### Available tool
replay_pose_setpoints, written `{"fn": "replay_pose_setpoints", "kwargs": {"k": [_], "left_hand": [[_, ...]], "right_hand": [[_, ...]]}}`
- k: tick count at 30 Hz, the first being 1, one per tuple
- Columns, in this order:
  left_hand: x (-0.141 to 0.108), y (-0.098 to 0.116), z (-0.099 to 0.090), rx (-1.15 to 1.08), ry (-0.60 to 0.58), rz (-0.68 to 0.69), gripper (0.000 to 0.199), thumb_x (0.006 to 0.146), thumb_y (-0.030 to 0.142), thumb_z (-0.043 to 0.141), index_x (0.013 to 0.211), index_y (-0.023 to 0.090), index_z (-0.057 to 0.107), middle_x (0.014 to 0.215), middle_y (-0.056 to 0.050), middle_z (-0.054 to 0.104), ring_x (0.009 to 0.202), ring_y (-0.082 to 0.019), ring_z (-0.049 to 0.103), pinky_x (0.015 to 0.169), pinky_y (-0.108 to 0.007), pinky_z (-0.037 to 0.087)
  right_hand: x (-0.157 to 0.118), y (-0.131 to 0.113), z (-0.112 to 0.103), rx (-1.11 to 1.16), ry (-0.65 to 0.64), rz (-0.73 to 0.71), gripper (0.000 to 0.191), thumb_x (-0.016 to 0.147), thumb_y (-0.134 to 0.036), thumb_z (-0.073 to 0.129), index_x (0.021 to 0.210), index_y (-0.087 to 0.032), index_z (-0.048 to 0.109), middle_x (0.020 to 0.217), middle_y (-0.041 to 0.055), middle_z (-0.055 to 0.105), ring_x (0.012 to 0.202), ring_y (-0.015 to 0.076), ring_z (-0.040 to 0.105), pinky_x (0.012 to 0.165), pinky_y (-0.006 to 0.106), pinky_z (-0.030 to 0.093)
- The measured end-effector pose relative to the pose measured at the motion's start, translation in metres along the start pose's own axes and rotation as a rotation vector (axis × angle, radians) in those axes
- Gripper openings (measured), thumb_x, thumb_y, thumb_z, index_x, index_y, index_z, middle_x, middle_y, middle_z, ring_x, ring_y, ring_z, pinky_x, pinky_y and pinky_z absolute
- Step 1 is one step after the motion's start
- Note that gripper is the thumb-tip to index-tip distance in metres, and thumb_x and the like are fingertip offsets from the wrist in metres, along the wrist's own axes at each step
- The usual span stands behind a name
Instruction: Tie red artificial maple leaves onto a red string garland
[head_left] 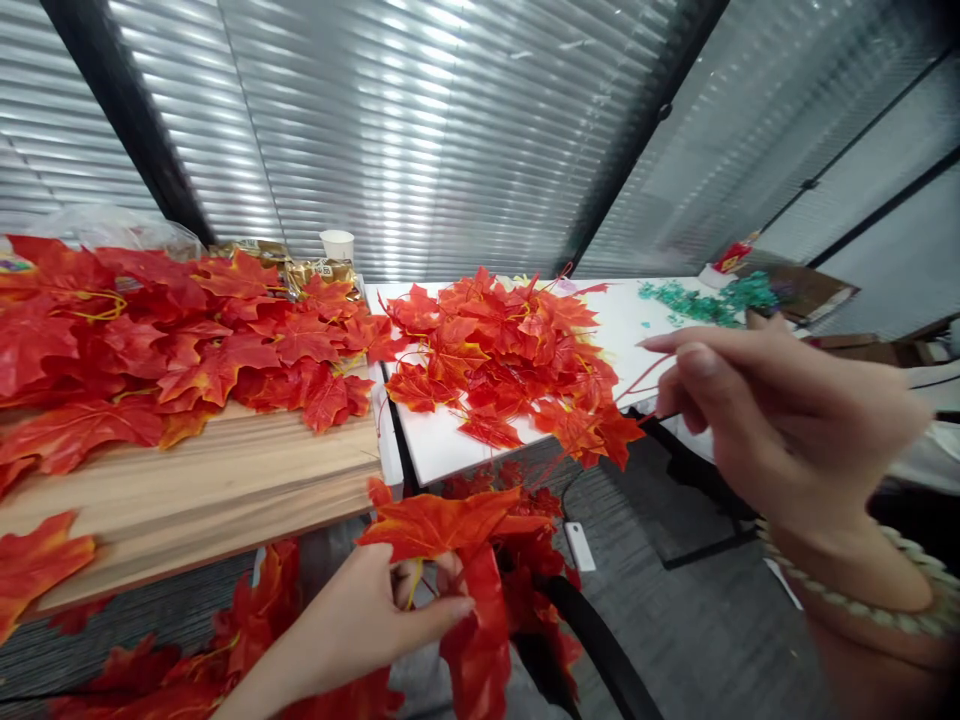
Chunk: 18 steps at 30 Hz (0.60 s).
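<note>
Head view showed my left hand (382, 610) clamped on artificial maple leaves (442, 522) before the white table (431, 450), my right hand (765, 410), higher and rightward, pinching a red string (639, 381) slanting down-left toward the leaf pile (499, 340).

Past the far edges of a white counter (424, 455) and an adjoining wood-grained counter (262, 485) rise silvery slatted blinds (322, 120), streaked with bright light (386, 150), between slanting black bars (126, 105). Below the near edges lies a grey floor (720, 630).
</note>
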<state>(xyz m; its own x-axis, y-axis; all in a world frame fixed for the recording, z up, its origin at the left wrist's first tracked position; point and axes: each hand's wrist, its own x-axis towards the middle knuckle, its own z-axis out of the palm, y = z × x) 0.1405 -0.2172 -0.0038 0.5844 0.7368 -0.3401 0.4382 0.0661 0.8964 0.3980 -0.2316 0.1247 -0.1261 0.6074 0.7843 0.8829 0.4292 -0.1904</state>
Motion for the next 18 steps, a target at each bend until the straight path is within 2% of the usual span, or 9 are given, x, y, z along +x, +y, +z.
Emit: {"fn": "replay_pose_setpoints", "kwargs": {"k": [3,7,10,12,14,16,18], "left_hand": [[-0.001,-0.008,-0.011,-0.107,0.006,0.003,0.028,0.071,0.045,0.061,0.072,0.018,0.062,0.066,0.001,0.057,0.064,-0.014,0.053,0.061,-0.021,0.044],[-0.005,-0.013,-0.027,-0.21,0.111,-0.009,0.029,0.074,0.047,0.058,0.071,0.018,0.057,0.07,0.001,0.056,0.07,-0.014,0.051,0.068,-0.02,0.043],[-0.008,-0.012,-0.031,-0.225,0.237,-0.039,0.032,0.072,0.05,0.06,0.067,0.019,0.054,0.068,0.002,0.052,0.07,-0.014,0.05,0.069,-0.018,0.042],[-0.01,-0.009,-0.032,-0.216,0.297,-0.049,0.036,0.07,0.053,0.061,0.062,0.019,0.052,0.067,0.002,0.051,0.068,-0.014,0.049,0.068,-0.017,0.043],[-0.013,-0.005,-0.031,-0.191,0.333,-0.061,0.038,0.069,0.055,0.06,0.06,0.019,0.052,0.064,0.002,0.05,0.066,-0.014,0.049,0.065,-0.018,0.043],[-0.017,0.001,-0.029,-0.169,0.373,-0.088,0.037,0.068,0.054,0.06,0.06,0.019,0.053,0.06,0.003,0.05,0.063,-0.014,0.05,0.063,-0.019,0.043],[-0.022,0.006,-0.027,-0.167,0.421,-0.118,0.037,0.068,0.054,0.06,0.057,0.019,0.052,0.057,0.003,0.051,0.061,-0.015,0.05,0.061,-0.019,0.044]], "right_hand": [[-0.004,0.003,0.013,0.051,-0.14,0.032,0.012,0.088,-0.017,0.054,0.092,-0.017,0.065,0.057,-0.0043,0.056,0.045,0.004,0.047,0.048,0.016,0.039],[-0.017,0.001,0.037,0.363,-0.509,0.145,0.026,0.093,-0.014,0.041,0.117,-0.015,0.049,0.06,-0.0042,0.056,0.045,0.0059,0.046,0.047,0.016,0.038],[-0.025,-0.008,0.058,0.532,-0.696,0.095,0.023,0.092,-0.011,0.036,0.107,-0.015,0.052,0.072,0.0008,0.06,0.058,0.0083,0.054,0.057,0.019,0.043],[-0.028,-0.017,0.073,0.568,-0.751,0.048,0.022,0.092,-0.012,0.038,0.101,-0.014,0.057,0.082,0.0044,0.063,0.072,0.0108,0.058,0.066,0.021,0.045],[-0.029,-0.025,0.087,0.591,-0.78,0.044,0.023,0.093,-0.019,0.043,0.111,-0.015,0.056,0.088,0.0058,0.063,0.079,0.0133,0.058,0.072,0.024,0.045],[-0.031,-0.032,0.1,0.626,-0.82,0.044,0.031,0.091,-0.028,0.048,0.12,-0.017,0.051,0.091,0.0058,0.062,0.081,0.0148,0.057,0.074,0.025,0.046],[-0.033,-0.036,0.111,0.702,-0.856,0.018,0.027,0.09,-0.031,0.049,0.113,-0.02,0.055,0.09,0.0046,0.061,0.079,0.0152,0.056,0.071,0.025,0.046]]}}
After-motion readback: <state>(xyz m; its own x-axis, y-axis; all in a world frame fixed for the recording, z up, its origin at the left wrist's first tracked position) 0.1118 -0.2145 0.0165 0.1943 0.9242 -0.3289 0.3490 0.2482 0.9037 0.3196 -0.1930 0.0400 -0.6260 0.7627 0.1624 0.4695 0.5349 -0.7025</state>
